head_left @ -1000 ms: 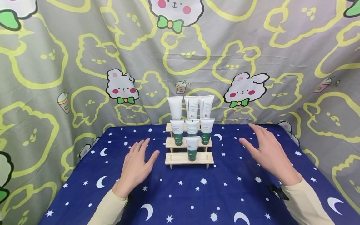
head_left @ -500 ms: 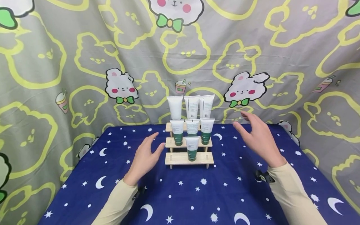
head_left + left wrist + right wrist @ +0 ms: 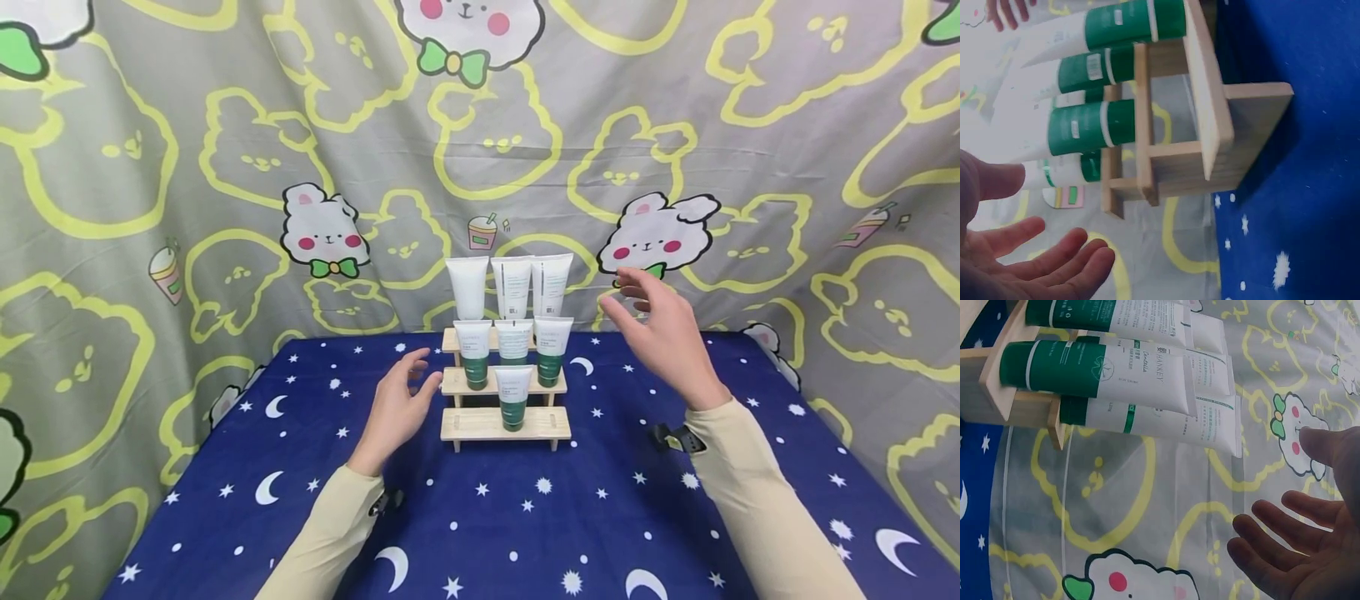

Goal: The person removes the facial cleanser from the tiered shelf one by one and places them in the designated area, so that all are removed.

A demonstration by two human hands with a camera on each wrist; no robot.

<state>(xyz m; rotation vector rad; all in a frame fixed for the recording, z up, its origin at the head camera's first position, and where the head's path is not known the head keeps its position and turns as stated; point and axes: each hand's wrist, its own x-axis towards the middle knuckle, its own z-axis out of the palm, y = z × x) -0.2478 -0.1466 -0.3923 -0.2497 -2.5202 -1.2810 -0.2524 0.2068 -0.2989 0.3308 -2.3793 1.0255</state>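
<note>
A wooden three-step stand (image 3: 474, 426) holds upright white-and-green squeeze tubes in the head view. Three stand on the top step, three on the middle one, and a single front tube (image 3: 513, 396) on the bottom step. My left hand (image 3: 396, 408) hovers just left of the stand, fingers loosely bent, holding nothing. Higher up, to the right of the top row's right tube (image 3: 551, 283), my right hand (image 3: 663, 333) is held in the air with fingers spread and nothing in them. The right wrist view shows a gap between that hand and the nearest tubes (image 3: 1141, 375).
A dark blue cloth (image 3: 600, 533) with white moons and stars covers the table. Behind and at both sides hangs a grey curtain (image 3: 405, 150) with yellow cartoon outlines. Each wrist carries a dark strap, such as the right strap (image 3: 678, 438).
Both hands have moved inward toward the stand, the left one rightward and slightly up, the right one leftward and up. Their fingers are more bent now. The tubes and stand have stayed put.
</note>
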